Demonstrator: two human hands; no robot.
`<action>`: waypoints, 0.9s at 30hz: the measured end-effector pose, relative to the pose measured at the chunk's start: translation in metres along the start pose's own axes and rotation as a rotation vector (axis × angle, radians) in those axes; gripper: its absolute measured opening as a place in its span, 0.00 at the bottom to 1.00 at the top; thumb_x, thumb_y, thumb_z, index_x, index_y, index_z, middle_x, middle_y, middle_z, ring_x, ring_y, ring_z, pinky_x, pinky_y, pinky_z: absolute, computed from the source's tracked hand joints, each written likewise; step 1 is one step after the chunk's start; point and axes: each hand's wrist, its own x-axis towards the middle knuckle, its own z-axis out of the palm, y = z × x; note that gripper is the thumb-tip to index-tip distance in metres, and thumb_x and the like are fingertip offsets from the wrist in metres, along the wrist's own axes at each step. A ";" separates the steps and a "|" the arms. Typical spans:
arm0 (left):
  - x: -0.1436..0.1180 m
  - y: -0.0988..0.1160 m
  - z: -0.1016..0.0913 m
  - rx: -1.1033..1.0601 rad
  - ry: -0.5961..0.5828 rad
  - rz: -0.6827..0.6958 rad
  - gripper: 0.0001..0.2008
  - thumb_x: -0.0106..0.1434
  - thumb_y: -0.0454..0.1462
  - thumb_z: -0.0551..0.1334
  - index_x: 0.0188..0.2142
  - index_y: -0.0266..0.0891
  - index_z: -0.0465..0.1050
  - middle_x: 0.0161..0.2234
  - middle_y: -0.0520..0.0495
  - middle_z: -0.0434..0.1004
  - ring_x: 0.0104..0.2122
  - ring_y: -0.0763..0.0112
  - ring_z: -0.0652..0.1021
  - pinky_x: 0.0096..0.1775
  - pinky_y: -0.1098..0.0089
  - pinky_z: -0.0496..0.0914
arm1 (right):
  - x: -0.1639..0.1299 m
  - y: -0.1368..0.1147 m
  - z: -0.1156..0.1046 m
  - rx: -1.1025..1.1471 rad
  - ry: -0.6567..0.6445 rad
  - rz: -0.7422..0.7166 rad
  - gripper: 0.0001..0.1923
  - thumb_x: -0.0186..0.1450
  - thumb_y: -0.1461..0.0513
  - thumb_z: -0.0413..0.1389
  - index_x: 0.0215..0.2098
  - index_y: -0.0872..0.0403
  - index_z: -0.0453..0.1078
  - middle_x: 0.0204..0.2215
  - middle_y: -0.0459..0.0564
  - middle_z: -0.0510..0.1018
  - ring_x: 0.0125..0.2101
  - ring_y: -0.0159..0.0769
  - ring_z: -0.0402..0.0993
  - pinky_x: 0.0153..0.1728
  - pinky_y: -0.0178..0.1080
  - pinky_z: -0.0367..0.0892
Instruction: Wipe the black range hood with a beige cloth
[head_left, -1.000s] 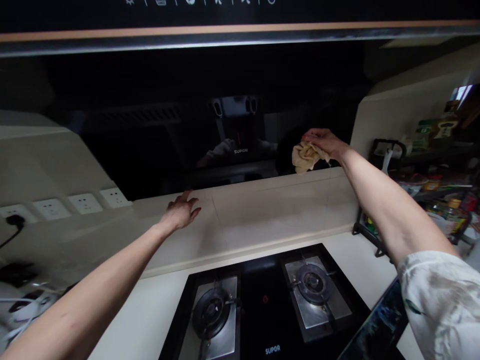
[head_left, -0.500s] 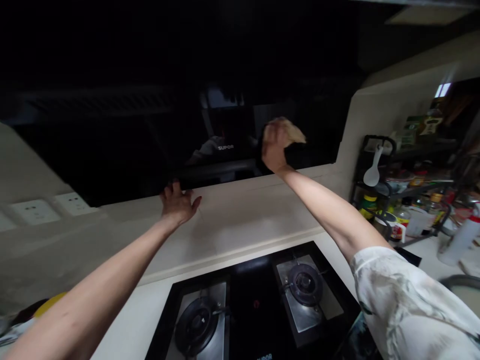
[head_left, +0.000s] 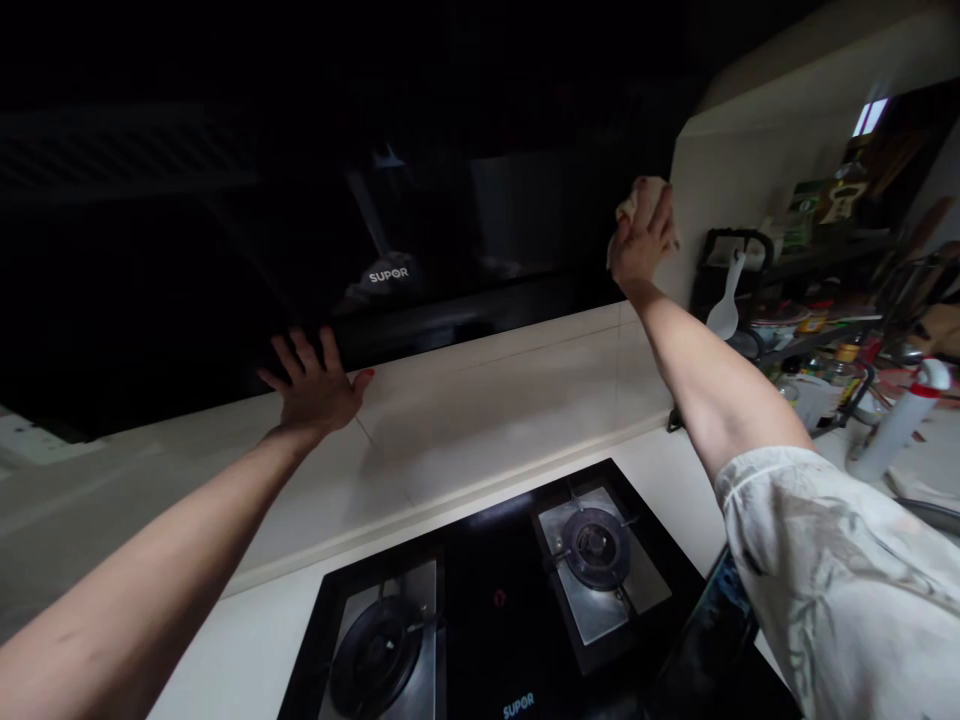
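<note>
My right hand [head_left: 639, 248] is raised and grips a crumpled beige cloth [head_left: 637, 193], pressed against the right end of the glossy black range hood panel [head_left: 420, 210] where it meets the cream wall. My left hand [head_left: 315, 385] rests flat with fingers spread on the cream tiled ledge [head_left: 480, 390], its fingertips at the panel's lower edge. Below both arms lies a black glass gas hob [head_left: 517, 600] with two burners.
A black wire rack [head_left: 795, 300] with bottles, jars and a white rice paddle [head_left: 726, 310] stands at the right. A white spray bottle [head_left: 896, 420] stands on the counter beyond it. A dark tablet-like edge [head_left: 712, 650] lies by the hob's right side.
My right hand swept the cloth left across the black panel, then back right and higher to the panel's right end. My left hand slid a little left and spread flat. The view tilted down.
</note>
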 end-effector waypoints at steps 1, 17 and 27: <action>0.001 -0.001 0.000 0.006 -0.015 0.002 0.43 0.78 0.51 0.49 0.78 0.24 0.33 0.76 0.17 0.27 0.74 0.27 0.36 0.65 0.25 0.44 | -0.006 0.011 0.007 0.025 0.010 0.063 0.32 0.80 0.55 0.37 0.80 0.52 0.49 0.75 0.64 0.47 0.72 0.58 0.51 0.66 0.69 0.56; 0.001 -0.007 0.002 0.030 0.001 0.043 0.47 0.76 0.55 0.50 0.77 0.21 0.33 0.75 0.13 0.29 0.74 0.21 0.38 0.63 0.22 0.44 | -0.162 -0.034 0.075 0.098 -0.239 -0.160 0.32 0.72 0.67 0.45 0.74 0.57 0.62 0.69 0.69 0.58 0.65 0.54 0.61 0.67 0.56 0.59; -0.001 -0.005 -0.003 0.086 -0.031 0.033 0.51 0.75 0.57 0.52 0.77 0.21 0.31 0.75 0.13 0.29 0.74 0.22 0.38 0.64 0.23 0.46 | -0.089 0.038 0.055 0.141 -0.099 0.104 0.30 0.74 0.63 0.43 0.71 0.60 0.64 0.66 0.71 0.61 0.62 0.55 0.63 0.63 0.60 0.62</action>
